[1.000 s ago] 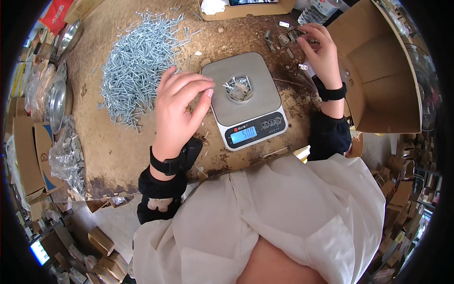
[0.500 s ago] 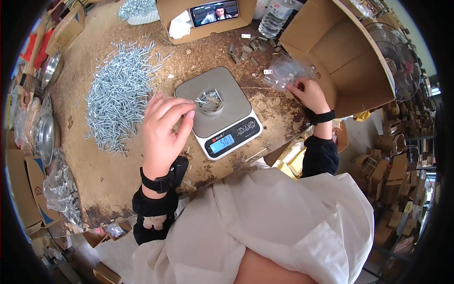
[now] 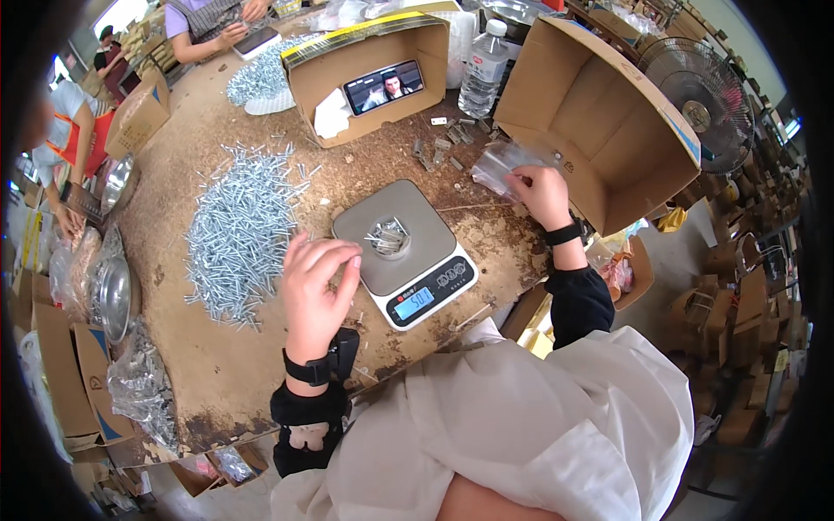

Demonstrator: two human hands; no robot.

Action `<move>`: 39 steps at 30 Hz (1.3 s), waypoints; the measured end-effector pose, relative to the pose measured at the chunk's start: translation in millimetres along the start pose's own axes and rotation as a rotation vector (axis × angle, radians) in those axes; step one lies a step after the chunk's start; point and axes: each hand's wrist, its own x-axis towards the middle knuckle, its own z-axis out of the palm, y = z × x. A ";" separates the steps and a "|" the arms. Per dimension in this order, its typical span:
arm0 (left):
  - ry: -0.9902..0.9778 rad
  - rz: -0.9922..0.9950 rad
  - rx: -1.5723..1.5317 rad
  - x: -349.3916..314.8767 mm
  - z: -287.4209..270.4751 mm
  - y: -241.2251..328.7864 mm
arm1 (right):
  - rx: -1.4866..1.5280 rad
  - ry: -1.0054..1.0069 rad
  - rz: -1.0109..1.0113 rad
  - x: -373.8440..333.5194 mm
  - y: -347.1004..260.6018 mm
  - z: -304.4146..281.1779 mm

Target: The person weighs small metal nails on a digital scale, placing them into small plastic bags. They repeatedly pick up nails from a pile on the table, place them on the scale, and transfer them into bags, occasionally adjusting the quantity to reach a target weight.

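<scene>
Screws (image 3: 243, 234) lie heaped on a worn bench (image 3: 226, 373), just beyond the left hand (image 3: 317, 278), apparently for easy reach. Beside that hand, a digital scale (image 3: 434, 293) stands with its lit display (image 3: 415, 305) toward the bench's near edge, presumably for reading at a glance. A small round dish (image 3: 395, 254) of screws and metal bits (image 3: 391, 234) sits near the middle of the weighing plate (image 3: 417, 204), probably to keep its load centred. The left hand hovers at the plate's left edge, fingers loosely curved, seemingly empty; contact cannot be told. The right hand (image 3: 547, 195) appears to pinch the edge of a clear plastic bag (image 3: 502, 163) beside an open carton (image 3: 599, 113). Beyond, a phone (image 3: 382, 87) leans inside a smaller box (image 3: 373, 130), its tilt likely keeping the screen visible.
</scene>
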 end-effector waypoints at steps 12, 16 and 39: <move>0.041 -0.038 -0.456 -17.3 -8.1 4.8 | 1.023 -0.377 -0.759 20.8 -166.3 -62.1; 0.094 -0.013 -0.455 -21.9 -11.9 -0.5 | 0.878 -0.297 -0.932 21.1 -193.4 -37.7; 0.256 -0.215 -0.550 -37.2 9.8 18.2 | 0.904 -0.205 -0.916 16.8 -175.2 -15.3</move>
